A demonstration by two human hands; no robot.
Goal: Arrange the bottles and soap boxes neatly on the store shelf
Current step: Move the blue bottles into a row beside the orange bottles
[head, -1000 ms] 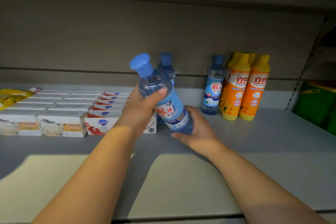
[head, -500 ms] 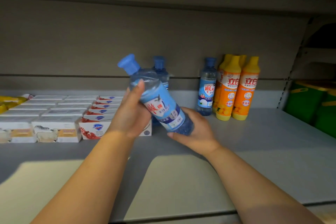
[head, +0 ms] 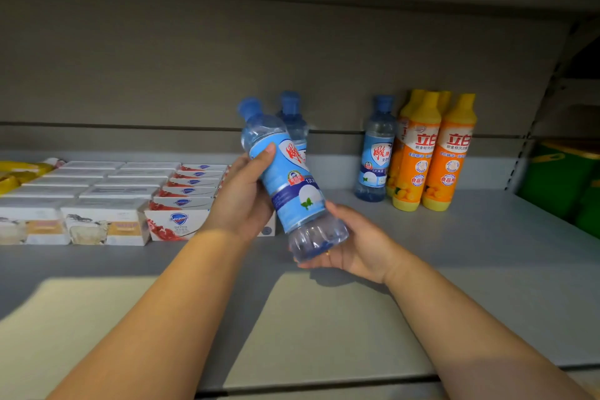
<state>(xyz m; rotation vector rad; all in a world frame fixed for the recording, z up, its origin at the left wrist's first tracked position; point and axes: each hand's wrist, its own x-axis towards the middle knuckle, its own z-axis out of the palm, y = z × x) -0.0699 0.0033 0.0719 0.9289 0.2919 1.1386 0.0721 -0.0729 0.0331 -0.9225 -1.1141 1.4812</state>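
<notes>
The blue bottle (head: 285,182), containing clear liquid, is held above the grey shelf (head: 487,269). The left hand (head: 242,201) grips its label; the right hand (head: 354,245) cups its base. Its long axis tilts, cap up-left. Soap boxes (head: 107,198) lie left of the left hand; orange bottles (head: 431,153) stand beyond the right.

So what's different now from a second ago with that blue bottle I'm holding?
The blue bottle has been turned in both hands so more of its label front faces you. The left hand regripped around its upper body, thumb now on the label, and the right hand still cups the base. The bottle remains tilted, cap toward the upper left, above the shelf. The soap boxes, the standing blue bottles and the orange bottles look unmoved.
</notes>
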